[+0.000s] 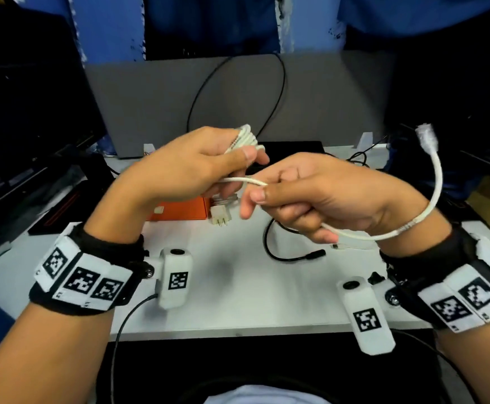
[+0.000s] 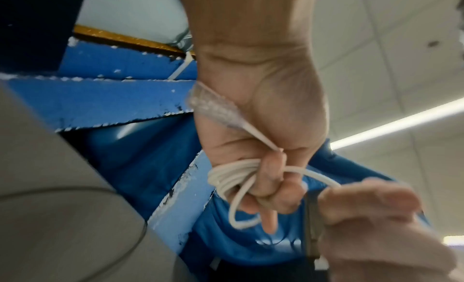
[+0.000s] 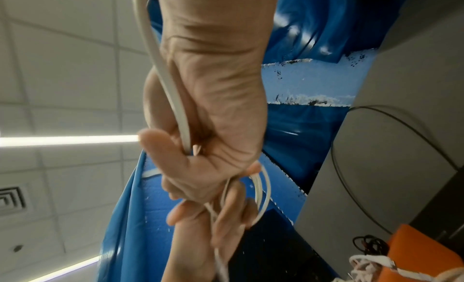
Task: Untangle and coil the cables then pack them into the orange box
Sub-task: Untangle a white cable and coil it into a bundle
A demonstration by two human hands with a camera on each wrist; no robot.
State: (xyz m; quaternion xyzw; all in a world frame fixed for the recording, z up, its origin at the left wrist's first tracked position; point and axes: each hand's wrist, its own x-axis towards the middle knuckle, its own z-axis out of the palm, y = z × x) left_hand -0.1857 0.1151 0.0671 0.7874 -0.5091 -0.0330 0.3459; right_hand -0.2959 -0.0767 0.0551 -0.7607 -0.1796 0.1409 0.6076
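Note:
My left hand (image 1: pixel 197 167) grips a bundle of white cable loops (image 1: pixel 245 138) above the table; in the left wrist view the coil (image 2: pixel 228 177) sits in its curled fingers, with a clear plug (image 2: pixel 211 105) lying against the palm. My right hand (image 1: pixel 311 196) grips the free tail of the same white cable (image 1: pixel 430 199), which arcs round the wrist up to a clear plug (image 1: pixel 427 137). In the right wrist view the cable (image 3: pixel 160 68) runs down into the closed right hand (image 3: pixel 200 147). The orange box (image 1: pixel 185 209) lies on the table behind the hands.
A black cable (image 1: pixel 284 255) curls on the white table (image 1: pixel 238 301) under my right hand. A white connector (image 1: pixel 220 218) lies beside the orange box, where the right wrist view shows more white cable (image 3: pixel 369 266). A grey panel (image 1: pixel 150 97) with a thin black cable stands at the back.

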